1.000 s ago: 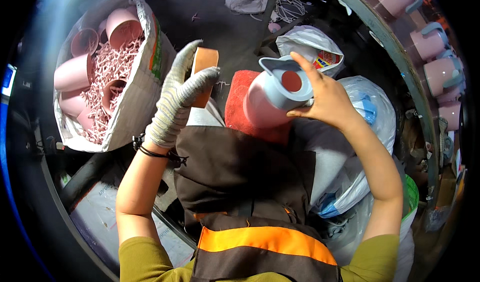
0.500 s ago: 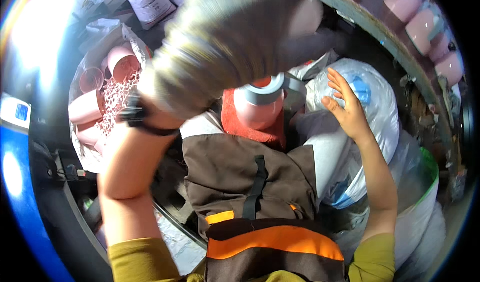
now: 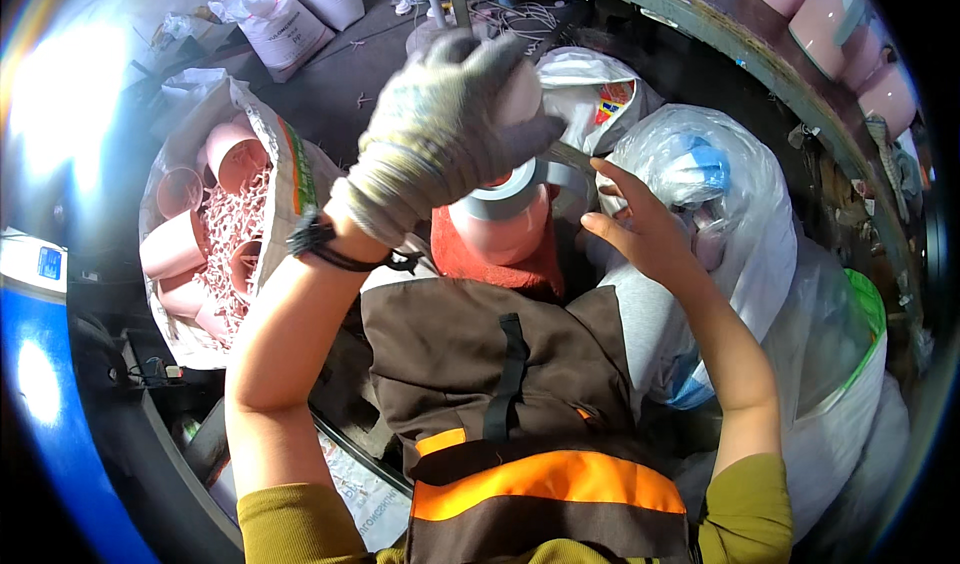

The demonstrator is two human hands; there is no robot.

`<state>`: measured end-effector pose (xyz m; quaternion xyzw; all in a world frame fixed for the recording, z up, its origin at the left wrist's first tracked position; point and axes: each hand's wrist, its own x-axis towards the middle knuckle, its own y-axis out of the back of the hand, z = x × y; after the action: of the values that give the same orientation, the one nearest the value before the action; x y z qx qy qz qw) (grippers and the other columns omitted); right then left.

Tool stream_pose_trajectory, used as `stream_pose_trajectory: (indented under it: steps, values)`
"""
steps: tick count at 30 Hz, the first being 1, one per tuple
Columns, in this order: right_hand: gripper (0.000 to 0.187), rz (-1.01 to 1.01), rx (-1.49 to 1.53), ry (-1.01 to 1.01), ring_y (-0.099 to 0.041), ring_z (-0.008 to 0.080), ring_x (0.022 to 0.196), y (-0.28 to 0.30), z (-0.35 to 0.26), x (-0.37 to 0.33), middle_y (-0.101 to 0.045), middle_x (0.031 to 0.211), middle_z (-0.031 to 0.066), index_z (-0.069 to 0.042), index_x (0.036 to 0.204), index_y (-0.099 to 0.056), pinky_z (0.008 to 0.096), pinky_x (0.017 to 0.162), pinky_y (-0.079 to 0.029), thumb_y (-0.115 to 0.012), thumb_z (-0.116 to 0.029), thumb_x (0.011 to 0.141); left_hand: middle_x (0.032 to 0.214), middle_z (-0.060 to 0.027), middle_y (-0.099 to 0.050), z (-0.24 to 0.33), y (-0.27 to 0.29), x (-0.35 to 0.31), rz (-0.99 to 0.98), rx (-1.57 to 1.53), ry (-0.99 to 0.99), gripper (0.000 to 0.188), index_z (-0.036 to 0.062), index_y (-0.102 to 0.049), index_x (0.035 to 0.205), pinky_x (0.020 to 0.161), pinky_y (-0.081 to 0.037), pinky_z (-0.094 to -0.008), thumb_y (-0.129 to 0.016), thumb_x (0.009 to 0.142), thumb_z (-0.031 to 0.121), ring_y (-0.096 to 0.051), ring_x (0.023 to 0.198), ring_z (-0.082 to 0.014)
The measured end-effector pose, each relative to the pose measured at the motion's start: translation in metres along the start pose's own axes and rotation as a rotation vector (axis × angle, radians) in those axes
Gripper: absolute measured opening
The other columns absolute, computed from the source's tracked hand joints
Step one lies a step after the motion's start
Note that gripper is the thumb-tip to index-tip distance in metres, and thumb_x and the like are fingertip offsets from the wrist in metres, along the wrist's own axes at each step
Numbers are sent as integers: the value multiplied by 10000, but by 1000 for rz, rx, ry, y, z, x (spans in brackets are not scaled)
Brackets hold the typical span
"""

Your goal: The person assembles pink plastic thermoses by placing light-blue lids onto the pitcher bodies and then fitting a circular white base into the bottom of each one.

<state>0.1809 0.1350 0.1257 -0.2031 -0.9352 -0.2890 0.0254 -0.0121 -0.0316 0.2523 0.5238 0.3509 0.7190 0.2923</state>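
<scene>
My left hand, in a knitted grey-white glove, is raised over the pink jug, its fingers closed around a pale pink rounded piece whose kind I cannot make out. The jug has a grey rim and a grey handle to its right. It rests on a red-covered support in front of my lap. Bare, my right hand is just right of the handle, thumb and fingers apart. Whether its fingertips touch anything is hard to see.
At left stands a white sack with pink containers and pink scraps. Clear plastic bags lie at right. Pink jugs line a bench at upper right. White sacks stand at the back.
My left hand has come down from close to the camera, keeping the pale pink piece. My right hand has moved left and lower, toward the jug's handle.
</scene>
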Motion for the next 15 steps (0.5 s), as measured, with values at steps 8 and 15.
stream_pose_trajectory:
  steps: [8,15]
  values:
    - [650,-241,-54,-172,-534,440,1157,-25,16,19,-534,1299,250,-67,1477,-278,475,940,-449,-545,-347,955,1267,-238,-526,0,-31,-21,-157,42,-15,757,78,-492,1343,989,-436,-478,-783,694,337,-510,1163,-437]
    - [396,43,-51,-189,-633,323,892,11,16,-6,-633,980,191,-38,1168,-531,415,756,-483,-598,-349,933,1311,-123,-464,-41,-17,-25,114,-566,300,670,4,-481,1339,1020,-402,-355,-784,766,174,-493,1183,-241]
